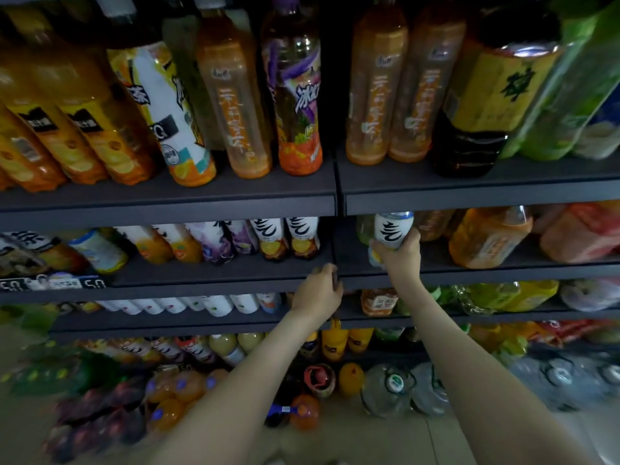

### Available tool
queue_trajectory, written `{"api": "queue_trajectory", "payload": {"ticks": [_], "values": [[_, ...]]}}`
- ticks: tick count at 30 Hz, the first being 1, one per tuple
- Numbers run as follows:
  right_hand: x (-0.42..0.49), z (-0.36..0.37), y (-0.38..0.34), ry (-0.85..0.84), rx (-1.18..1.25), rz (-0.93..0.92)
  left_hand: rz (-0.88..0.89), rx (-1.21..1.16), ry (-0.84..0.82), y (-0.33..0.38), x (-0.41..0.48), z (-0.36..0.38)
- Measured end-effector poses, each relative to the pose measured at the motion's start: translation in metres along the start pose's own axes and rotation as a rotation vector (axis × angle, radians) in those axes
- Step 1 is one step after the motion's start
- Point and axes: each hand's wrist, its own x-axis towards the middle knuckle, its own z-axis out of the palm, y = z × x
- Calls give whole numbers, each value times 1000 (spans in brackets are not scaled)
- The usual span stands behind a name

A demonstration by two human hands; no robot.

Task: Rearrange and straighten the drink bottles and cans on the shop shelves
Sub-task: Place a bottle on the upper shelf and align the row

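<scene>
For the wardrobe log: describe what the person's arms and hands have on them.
The left arm and right arm are bare to the frame's edge, no sleeve in view. The left hand and right hand wear no gloves; no watch, bracelet or ring shows.

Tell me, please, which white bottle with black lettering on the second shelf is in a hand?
The white bottle right of the shelf joint, gripped by the right hand; two twins stand untouched further left.
</scene>
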Motion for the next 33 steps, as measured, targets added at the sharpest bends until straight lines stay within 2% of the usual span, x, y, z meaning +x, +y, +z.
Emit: {"api": "queue_trajectory", "payload": {"ticks": [7, 13, 15, 18, 22, 26, 33], "values": [[-12, -1, 3, 54, -107, -75, -42, 79, -6, -35, -9, -10], [-95, 12, 1, -6, -133, -264, -189, 100, -28, -90, -38, -34], [-119, 27, -11, -94, -119, -320, -259, 73, -42, -110, -49, -39], [-147, 64, -32, -253, -117, -326, -363, 42, -50, -143, -63, -45], [-184, 127, -50, -334, -94, -339, -426, -50, 28, -201, -85, -68], [-224, 196, -55, -350, -9, -289, -382, -160, 205, -273, -122, -100], [-299, 327, -71, -285, 70, -174, -318, -114, 255, -400, -164, -190]]}}
